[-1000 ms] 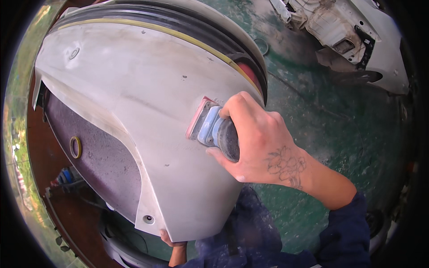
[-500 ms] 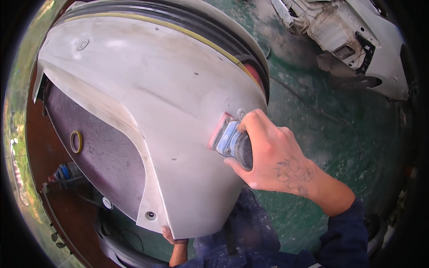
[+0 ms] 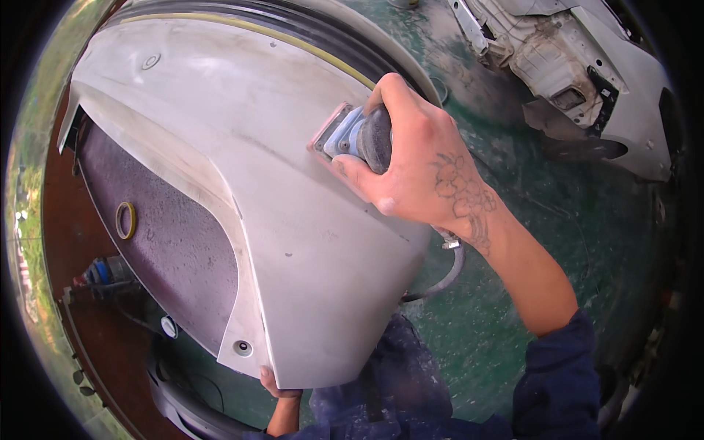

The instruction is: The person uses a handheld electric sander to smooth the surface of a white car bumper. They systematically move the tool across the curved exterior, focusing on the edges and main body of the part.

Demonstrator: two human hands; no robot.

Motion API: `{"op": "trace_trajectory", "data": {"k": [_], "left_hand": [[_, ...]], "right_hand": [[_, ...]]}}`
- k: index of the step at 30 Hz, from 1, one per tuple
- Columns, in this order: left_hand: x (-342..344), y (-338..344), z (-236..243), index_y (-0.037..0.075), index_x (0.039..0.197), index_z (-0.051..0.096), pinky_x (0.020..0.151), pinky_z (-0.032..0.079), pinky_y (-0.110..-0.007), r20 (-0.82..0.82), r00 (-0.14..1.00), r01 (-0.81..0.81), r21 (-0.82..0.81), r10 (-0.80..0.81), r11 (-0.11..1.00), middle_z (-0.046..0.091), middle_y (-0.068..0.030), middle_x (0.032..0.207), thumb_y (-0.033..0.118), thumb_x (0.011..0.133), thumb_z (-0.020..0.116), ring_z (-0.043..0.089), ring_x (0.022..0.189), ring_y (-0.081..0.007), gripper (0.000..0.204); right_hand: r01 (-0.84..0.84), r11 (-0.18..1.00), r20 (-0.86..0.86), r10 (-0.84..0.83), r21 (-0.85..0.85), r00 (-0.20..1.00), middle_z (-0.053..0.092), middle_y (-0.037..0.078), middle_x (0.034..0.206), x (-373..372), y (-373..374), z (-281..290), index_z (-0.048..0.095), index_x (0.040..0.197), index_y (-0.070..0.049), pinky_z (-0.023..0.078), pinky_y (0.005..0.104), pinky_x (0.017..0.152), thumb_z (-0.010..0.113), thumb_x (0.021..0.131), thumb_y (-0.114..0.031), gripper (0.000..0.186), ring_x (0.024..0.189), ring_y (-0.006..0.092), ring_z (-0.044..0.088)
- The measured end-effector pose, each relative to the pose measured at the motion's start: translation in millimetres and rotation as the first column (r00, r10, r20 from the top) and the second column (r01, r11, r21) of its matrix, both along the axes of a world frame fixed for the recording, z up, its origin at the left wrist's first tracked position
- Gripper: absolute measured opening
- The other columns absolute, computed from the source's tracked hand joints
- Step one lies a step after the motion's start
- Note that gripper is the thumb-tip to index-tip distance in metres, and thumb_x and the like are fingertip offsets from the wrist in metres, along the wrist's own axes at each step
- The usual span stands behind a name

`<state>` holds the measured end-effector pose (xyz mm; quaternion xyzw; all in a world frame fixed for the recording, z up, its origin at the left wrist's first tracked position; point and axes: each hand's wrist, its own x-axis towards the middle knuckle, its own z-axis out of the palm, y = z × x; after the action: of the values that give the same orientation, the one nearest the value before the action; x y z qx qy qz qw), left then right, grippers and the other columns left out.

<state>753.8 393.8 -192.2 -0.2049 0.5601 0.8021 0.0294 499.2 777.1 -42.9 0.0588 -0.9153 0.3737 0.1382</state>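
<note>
A large, curved, light grey car body panel [image 3: 293, 220] fills the middle of the view. My right hand [image 3: 425, 161] is closed around a small air sander [image 3: 343, 141] with a blue body and a dark rounded top. The sander's flat pad lies against the panel's upper right part, near the yellow-edged dark strip [image 3: 301, 45]. A hose [image 3: 453, 271] hangs below my right wrist. Down at the panel's lower corner, my left hand [image 3: 280, 387] grips the edge; its thumb shows, while the other fingers are hidden behind the panel.
A roll of yellow tape [image 3: 126, 220] sits on the dark, speckled surface [image 3: 169, 220] left of the panel. Beyond it is a blue and red power tool [image 3: 106, 271]. A stripped car body [image 3: 579, 88] stands at the upper right on the dusty green floor [image 3: 484, 345].
My right hand has moved the sander up and to the left across the panel. The hose has come into sight below my wrist. My left hand keeps its hold on the corner.
</note>
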Motion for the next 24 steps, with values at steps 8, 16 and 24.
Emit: {"op": "trace_trajectory", "data": {"k": [8,16,24], "left_hand": [[5,1,-6,-0.011,0.138,0.056,0.091,0.057,-0.040,0.002,1.000,0.006,-0.185,-0.006,0.983,0.070,-0.0217,0.119,0.043,0.109,0.032,0.069,0.105,-0.0295,0.066],[-2,32,12,-0.013,0.133,0.060,0.079,0.059,-0.036,0.200,0.899,-0.387,-0.054,0.389,0.921,0.074,-0.0182,0.108,0.033,0.109,0.040,0.073,0.091,-0.0261,0.055],[-9,34,20,-0.012,0.132,0.061,0.081,0.058,-0.036,0.065,0.962,-0.256,-0.115,0.264,0.960,0.074,-0.0179,0.107,0.034,0.109,0.041,0.073,0.092,-0.0259,0.055]], "right_hand": [[0.019,1.000,-0.062,-0.019,0.003,0.998,0.062,0.018,0.099,22,-6,-9,0.050,0.110,-0.003,0.059,0.0469,0.074,0.089,0.075,-0.016,0.054,0.087,0.0385,0.070],[0.044,0.999,-0.081,-0.046,-0.027,0.996,0.062,0.017,0.101,22,-7,-14,0.049,0.109,-0.002,0.059,0.0463,0.069,0.090,0.075,-0.016,0.055,0.084,0.0393,0.070],[0.028,1.000,-0.060,-0.029,-0.014,0.998,0.061,0.018,0.101,28,-12,-9,0.049,0.111,-0.003,0.059,0.0456,0.069,0.091,0.073,-0.015,0.058,0.086,0.0380,0.070]]}}
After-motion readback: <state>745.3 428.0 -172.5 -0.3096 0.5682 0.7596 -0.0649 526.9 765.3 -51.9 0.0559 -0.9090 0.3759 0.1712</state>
